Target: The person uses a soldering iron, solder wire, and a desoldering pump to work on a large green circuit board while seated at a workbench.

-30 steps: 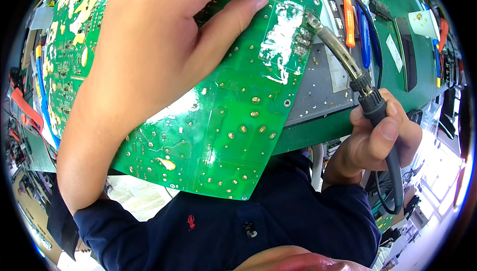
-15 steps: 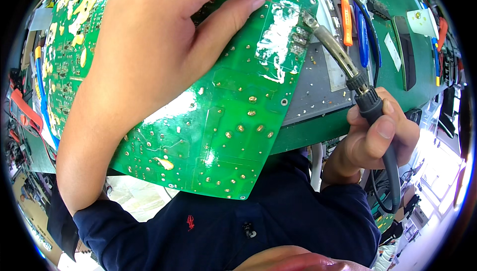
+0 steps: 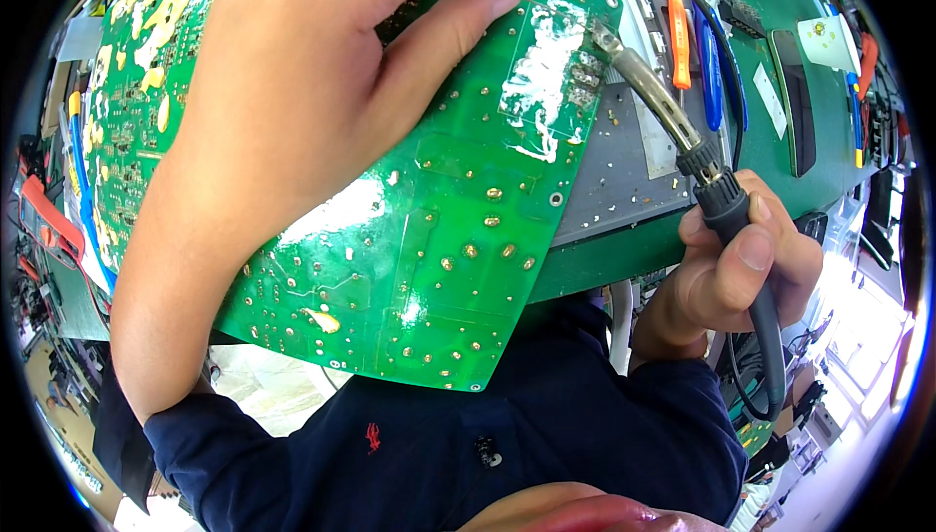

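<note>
A large green circuit board (image 3: 439,288) lies solder side up, tilted over the table's near edge. My left hand (image 3: 322,74) reaches across it, thumb and curled fingers closed at its far part; some fingertips are hidden. White paste (image 3: 546,69) is smeared on the board's upper right corner, beside dark, shiny solder joints (image 3: 585,78). My right hand (image 3: 751,259) is wrapped around the dark handle of a soldering iron (image 3: 658,103). The iron's tip is by those joints at the board's right edge; whether it touches them I cannot tell.
On the green table (image 3: 760,152) to the right lie an orange-handled tool (image 3: 678,35), a blue-handled tool (image 3: 710,74), a dark flat phone-like object (image 3: 797,103) and a white cup (image 3: 827,42). Small crumbs dot the grey surface (image 3: 614,181) beside the board. Blue and red cables (image 3: 78,181) run at left.
The board has shifted very slightly. The soldering iron stays almost in place, and both hands keep their hold.
</note>
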The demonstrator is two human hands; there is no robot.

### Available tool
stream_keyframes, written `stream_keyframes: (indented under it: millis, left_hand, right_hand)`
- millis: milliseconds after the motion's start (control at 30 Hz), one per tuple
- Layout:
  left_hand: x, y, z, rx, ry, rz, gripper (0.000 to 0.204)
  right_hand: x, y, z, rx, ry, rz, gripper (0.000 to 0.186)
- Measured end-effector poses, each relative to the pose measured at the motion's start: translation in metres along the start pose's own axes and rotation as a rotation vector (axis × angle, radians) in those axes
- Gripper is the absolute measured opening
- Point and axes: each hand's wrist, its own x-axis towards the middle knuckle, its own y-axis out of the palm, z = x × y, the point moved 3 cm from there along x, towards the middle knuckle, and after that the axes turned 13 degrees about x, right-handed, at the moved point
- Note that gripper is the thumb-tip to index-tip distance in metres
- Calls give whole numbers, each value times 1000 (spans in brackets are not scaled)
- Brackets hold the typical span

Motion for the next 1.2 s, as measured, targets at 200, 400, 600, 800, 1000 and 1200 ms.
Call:
stream_keyframes:
  millis: [200,400,600,800,1000,1200]
  left_hand:
    - [-1,-1,-1,9,-19,5,11]
    - [8,-7,-17,113,-58,53,12]
    - [1,-2,-5,55,-14,2,12]
    - [1,-2,-5,47,-35,19,12]
    - [3,-4,-8,33,-17,-11,12]
    - [-1,2,1,5,1,-10,11]
  right_hand:
    - [-1,1,0,-8,-10,-18,20]
    - [-1,3,-1,0,4,-41,21]
    - [-1,3,0,0,1,-43,21]
    - [-1,3,0,3,-10,-39,21]
    - [-1,2,0,-28,-35,-3,21]
    - [-1,1,-1,-33,-43,4,21]
